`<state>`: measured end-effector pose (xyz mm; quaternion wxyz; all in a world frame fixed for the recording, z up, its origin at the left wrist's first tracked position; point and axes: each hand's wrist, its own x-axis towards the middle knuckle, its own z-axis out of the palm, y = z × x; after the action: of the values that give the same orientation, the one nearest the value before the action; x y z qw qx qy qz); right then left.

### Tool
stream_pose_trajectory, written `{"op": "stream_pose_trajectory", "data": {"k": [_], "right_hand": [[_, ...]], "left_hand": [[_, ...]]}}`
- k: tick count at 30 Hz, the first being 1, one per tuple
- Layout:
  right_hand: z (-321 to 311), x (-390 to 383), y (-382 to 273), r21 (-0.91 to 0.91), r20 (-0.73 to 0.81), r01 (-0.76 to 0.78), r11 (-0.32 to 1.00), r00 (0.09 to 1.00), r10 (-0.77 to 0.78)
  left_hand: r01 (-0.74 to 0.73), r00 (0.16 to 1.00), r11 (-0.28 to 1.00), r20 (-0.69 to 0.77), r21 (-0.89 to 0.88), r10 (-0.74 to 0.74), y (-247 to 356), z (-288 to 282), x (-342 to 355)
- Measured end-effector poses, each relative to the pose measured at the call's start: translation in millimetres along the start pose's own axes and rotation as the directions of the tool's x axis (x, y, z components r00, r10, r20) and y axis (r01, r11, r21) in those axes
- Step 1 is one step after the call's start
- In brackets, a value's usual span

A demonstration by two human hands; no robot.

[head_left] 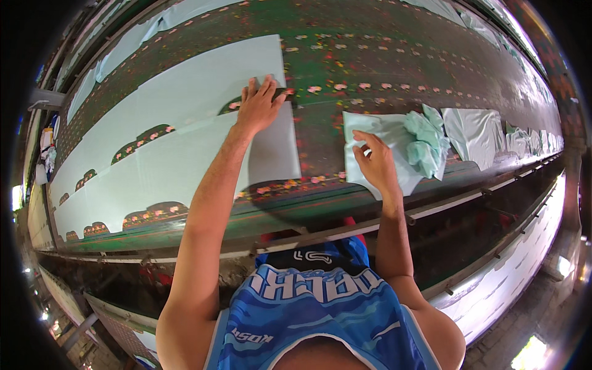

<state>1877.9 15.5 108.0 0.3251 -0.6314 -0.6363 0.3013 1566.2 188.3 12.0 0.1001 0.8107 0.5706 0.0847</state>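
nearest, below both sets of fingers, is the person's blue sleeveless shirt (320,308), then a metal rail (448,204) running along the near edge of the long, dark patterned desk (320,142). just past that edge, under and to the right of the right fingers, lies a pale cloth (404,179) with a greenish bunched heap (425,145) on its right part; this portion looks unfinished, since it is only partly spread. the right hand (375,159) hovers over or rests on that cloth's left part, i cannot tell which; its fingers are half curled, thumb and forefinger a narrow gap apart, with nothing seen between them. the right forearm rises steeply from the near edge. well left of the right fingers, two pale panels with scalloped edges, a lower panel (160,172) and an upper panel (185,80), lie mostly smooth, so that part seems done. the left hand (261,108) reaches farther out, arm nearly straight, palm down near the right end of their join, its fingers spread wide and gripping nothing. farther right of the right fingers, a rumpled cloth (475,132) and more crumpled pieces (524,142) seem left to deal with. beyond the left fingers, toward the far side, runs another pale strip (129,46), partly wrinkled.
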Motion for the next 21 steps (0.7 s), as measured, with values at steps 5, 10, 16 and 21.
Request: {"op": "stream_pose_trajectory", "data": {"k": [5, 10, 16, 21], "right_hand": [[-99, 8, 80, -0.34, -0.125, 0.11, 0.934, 0.979, -0.161], [-161, -2, 125, -0.717, -0.08, 0.044, 0.696, 0.986, -0.145], [-177, 7, 185, -0.402, -0.101, -0.019, 0.916, 0.995, -0.024], [-200, 11, 193, -0.145, -0.205, -0.002, 0.989, 0.978, -0.028]], "left_hand": [[-0.286, 0.934, 0.942, -0.271, -0.176, 0.233, 156, -2, -11], [-0.279, 0.953, 0.931, -0.184, -0.235, 0.239, 277, 20, -40], [-0.116, 0.98, 0.947, -0.192, -0.299, 0.059, 306, 51, -34], [-0.074, 0.956, 0.836, -0.278, -0.543, -0.096, 272, 53, -38]]}}
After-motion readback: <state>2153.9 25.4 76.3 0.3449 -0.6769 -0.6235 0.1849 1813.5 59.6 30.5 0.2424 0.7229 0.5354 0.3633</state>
